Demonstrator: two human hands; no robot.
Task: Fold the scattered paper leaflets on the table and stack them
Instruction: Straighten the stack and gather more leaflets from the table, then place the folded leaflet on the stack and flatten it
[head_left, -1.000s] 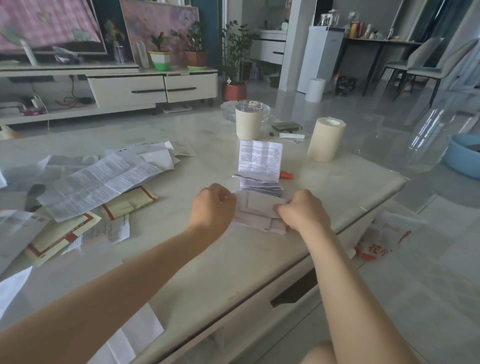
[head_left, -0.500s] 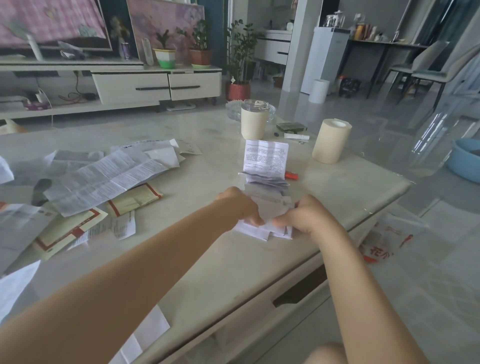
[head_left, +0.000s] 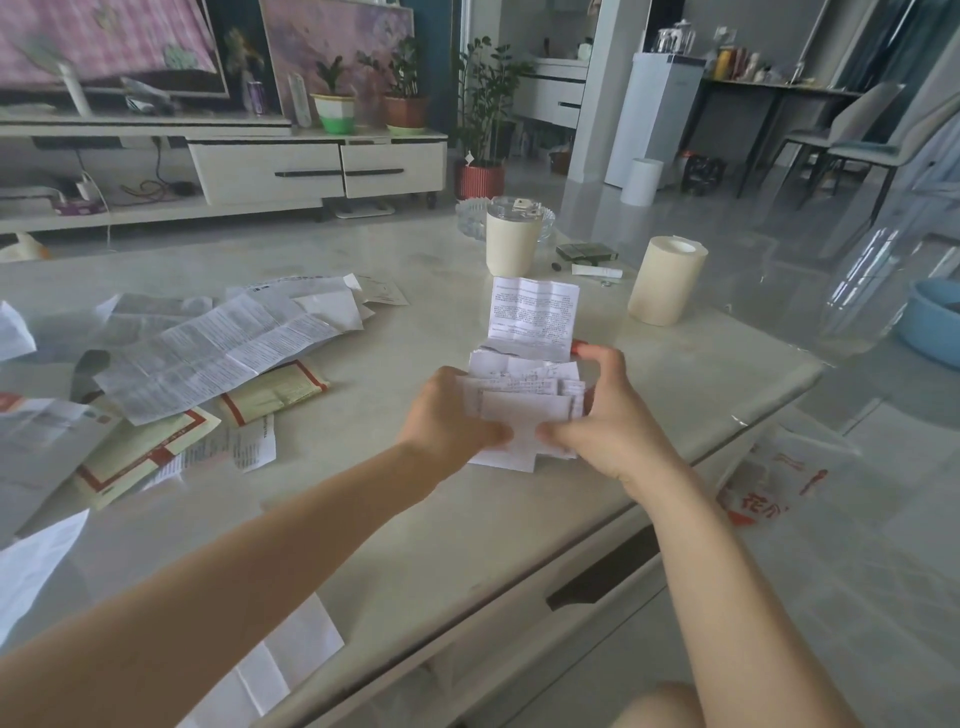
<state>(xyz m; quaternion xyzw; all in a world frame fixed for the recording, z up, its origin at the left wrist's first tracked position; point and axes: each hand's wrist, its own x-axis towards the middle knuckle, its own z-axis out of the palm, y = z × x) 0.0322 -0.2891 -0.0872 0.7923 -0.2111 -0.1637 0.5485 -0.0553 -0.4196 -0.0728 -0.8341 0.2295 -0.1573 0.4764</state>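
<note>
A small stack of folded white leaflets (head_left: 524, 405) lies near the right part of the marble table (head_left: 363, 519). My left hand (head_left: 447, 421) grips its left side and my right hand (head_left: 608, 415) grips its right side, thumbs meeting at the near edge. One printed leaflet (head_left: 535, 317) stands half unfolded just behind the stack. A spread of unfolded leaflets (head_left: 208, 348) lies scattered on the left, with red-bordered ones (head_left: 150, 452) beneath.
A cream lidded cup (head_left: 511, 241), a glass dish (head_left: 470, 221), a cream paper roll (head_left: 665, 280), a dark box (head_left: 587, 252) and a small tube (head_left: 597, 270) stand behind. The table edge runs close on the right; a printed bag (head_left: 774, 483) lies on the floor.
My hands have closed in from both sides of the folded stack and now hold it between them, with the right fingers reaching over its far side.
</note>
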